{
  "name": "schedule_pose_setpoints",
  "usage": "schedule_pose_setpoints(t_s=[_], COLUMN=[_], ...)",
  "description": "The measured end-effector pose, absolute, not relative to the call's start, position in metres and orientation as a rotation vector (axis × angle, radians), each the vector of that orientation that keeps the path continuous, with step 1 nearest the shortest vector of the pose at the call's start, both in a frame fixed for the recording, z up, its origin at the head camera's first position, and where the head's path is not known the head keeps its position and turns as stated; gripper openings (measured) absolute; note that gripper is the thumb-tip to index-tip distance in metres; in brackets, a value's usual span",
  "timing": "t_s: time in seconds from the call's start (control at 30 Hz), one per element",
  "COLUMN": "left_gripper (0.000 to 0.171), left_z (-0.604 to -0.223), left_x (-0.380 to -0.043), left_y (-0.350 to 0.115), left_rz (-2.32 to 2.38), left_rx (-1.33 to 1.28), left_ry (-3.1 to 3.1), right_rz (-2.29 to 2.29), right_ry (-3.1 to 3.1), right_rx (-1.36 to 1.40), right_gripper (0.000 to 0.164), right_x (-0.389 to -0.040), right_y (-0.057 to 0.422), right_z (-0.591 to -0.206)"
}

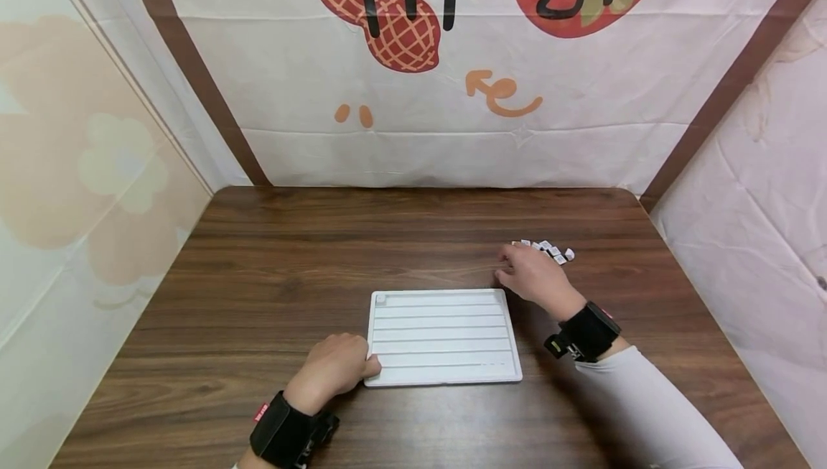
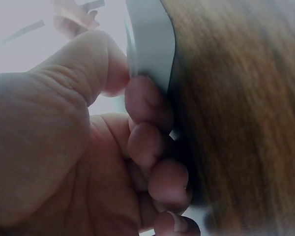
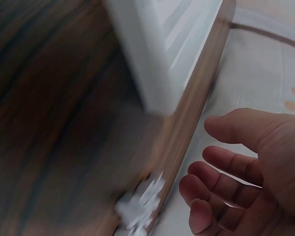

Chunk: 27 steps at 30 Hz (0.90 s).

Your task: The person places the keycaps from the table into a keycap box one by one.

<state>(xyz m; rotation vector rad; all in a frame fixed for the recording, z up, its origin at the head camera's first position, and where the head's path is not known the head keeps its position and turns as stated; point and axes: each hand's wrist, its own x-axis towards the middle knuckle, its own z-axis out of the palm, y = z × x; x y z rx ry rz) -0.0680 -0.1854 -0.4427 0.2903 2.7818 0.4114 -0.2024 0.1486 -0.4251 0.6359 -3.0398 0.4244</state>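
Note:
A white ridged board (image 1: 446, 340) lies on the table, crossed by several horizontal grooves. In its far left corner sits one small white tile (image 1: 381, 300). My left hand (image 1: 337, 365) grips the board's near left edge, the thumb on top and the curled fingers (image 2: 146, 101) against the side. Beyond the board's far right corner hovers my right hand (image 1: 536, 279), its fingers loosely bent with nothing between them in the right wrist view. Several small white tiles (image 1: 549, 248) lie just past this hand, which partly hides them; they are blurred in the right wrist view.
The dark wood table (image 1: 291, 261) stretches around the board. A printed white cloth (image 1: 426, 153) hangs along its far edge, with more hangings at the left and right sides. Black bands (image 1: 591, 331) with cameras circle both wrists.

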Motion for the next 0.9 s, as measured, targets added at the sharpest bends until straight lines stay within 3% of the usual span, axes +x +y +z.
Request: schedule_pose_setpoints(t_s=[0.3,0.6,0.9], left_gripper=[0.038,0.038,0.039], left_z=[-0.441,-0.442,-0.442], left_x=[-0.067,-0.067,-0.066], left_y=[-0.186,-0.187,-0.187], left_rz=[0.403,0.403,0.403], left_rx=[0.296,0.303,0.292], left_ry=[2.785,2.792,2.785], right_rz=[0.361,0.393,0.435], right_ry=[-3.022,-3.001,-2.957], right_rx=[0.544,0.574,0.652], right_gripper=[0.022,0.008,0.011], right_x=[-0.201,-0.205,-0.208], right_y=[0.181,0.191,0.192], right_z=[-0.436,-0.447,-0.452])
